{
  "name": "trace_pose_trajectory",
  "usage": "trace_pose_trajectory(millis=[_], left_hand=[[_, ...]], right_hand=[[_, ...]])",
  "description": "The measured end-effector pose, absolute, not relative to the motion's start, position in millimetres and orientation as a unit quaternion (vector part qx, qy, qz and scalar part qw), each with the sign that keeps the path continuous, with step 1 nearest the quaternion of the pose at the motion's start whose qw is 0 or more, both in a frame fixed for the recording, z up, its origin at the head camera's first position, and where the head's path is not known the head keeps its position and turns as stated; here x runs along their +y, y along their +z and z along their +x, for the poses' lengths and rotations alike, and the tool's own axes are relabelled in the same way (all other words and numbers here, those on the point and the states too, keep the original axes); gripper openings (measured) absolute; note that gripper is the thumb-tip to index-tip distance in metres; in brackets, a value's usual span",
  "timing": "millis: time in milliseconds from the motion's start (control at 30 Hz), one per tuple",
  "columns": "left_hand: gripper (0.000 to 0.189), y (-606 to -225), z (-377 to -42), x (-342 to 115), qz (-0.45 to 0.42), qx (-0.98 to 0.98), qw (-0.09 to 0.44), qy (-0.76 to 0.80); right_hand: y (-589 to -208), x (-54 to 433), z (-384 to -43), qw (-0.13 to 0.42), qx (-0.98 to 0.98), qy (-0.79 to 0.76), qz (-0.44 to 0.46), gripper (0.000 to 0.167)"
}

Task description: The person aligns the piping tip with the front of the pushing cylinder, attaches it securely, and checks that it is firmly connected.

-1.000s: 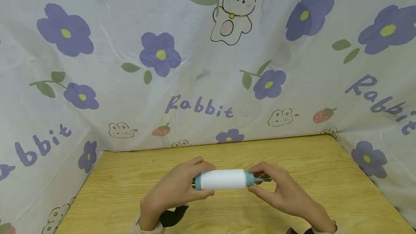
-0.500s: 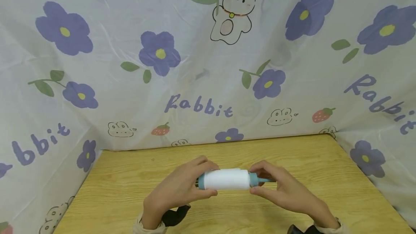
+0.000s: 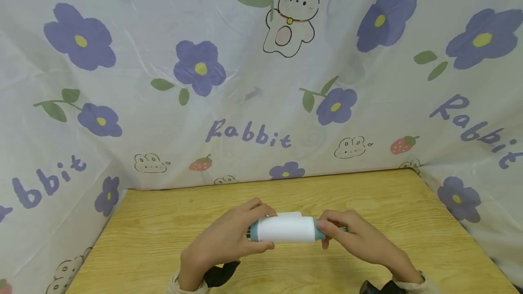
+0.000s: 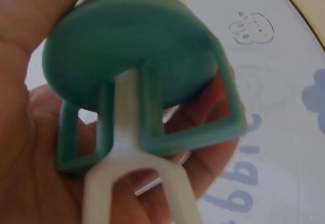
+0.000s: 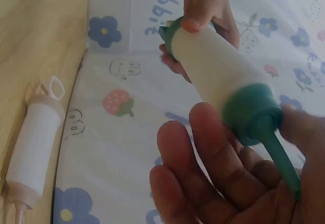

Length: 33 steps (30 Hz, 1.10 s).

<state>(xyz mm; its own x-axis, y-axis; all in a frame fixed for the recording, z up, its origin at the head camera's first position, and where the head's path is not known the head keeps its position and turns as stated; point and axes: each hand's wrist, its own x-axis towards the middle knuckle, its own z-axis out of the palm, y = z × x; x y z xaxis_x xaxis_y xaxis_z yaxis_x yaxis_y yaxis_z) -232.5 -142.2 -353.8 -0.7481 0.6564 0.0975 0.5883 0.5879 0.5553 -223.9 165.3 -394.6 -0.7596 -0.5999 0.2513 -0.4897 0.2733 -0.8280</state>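
Observation:
A syringe-like tool (image 3: 287,230) with a white barrel and teal end caps lies level between both hands, over the table. My left hand (image 3: 224,242) grips the barrel's left end, thumb in front and fingers behind. In the left wrist view that end shows a teal disc (image 4: 132,41) with two loops and a forked white handle (image 4: 127,150). On the right, my right hand (image 3: 361,242) pinches the teal nozzle cap (image 5: 251,109), its thumb on the near side. The slim teal nozzle (image 5: 279,155) points towards the palm in the right wrist view.
A second, similar tool (image 5: 36,142) with a white barrel and pale pinkish caps lies on the wooden table (image 3: 171,214), seen in the right wrist view. Patterned cloth (image 3: 261,85) with purple flowers and rabbits walls the table at the back and both sides.
My right thumb has rolled up over the nozzle cap, and the fingers have turned down behind it, covering most of the nozzle. The left hand has shifted slightly right with the tool.

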Motion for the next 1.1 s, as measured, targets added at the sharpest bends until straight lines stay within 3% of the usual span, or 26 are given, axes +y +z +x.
trace_pose_trajectory(millis=[267, 400, 567, 700, 833, 1000, 1100], left_hand=[[0.041, -356, -235, -143, 0.357, 0.887, 0.050, 0.288], [0.040, -363, -234, -140, 0.354, 0.892, 0.055, 0.275], [0.040, -394, -224, -135, 0.360, 0.901, 0.014, 0.242], [0.043, -425, -217, -136, 0.375, 0.906, -0.024, 0.197], [0.048, -456, -215, -141, 0.409, 0.897, -0.017, 0.168], [0.043, -496, -207, -144, 0.439, 0.880, -0.025, 0.178], [0.039, -514, -203, -143, 0.437, 0.881, -0.046, 0.176]], right_hand=[[-393, 166, -222, 0.005, 0.805, -0.469, -0.363, 0.021], [-398, 168, -227, 0.078, 0.787, -0.497, -0.358, 0.012], [-419, 174, -226, 0.181, 0.770, -0.519, -0.324, 0.021], [-446, 172, -222, 0.207, 0.768, -0.510, -0.327, 0.021], [-479, 171, -217, 0.238, 0.759, -0.499, -0.344, 0.018], [-513, 167, -220, 0.173, 0.767, -0.404, -0.467, 0.015], [-523, 163, -220, 0.141, 0.788, -0.345, -0.490, 0.016]])
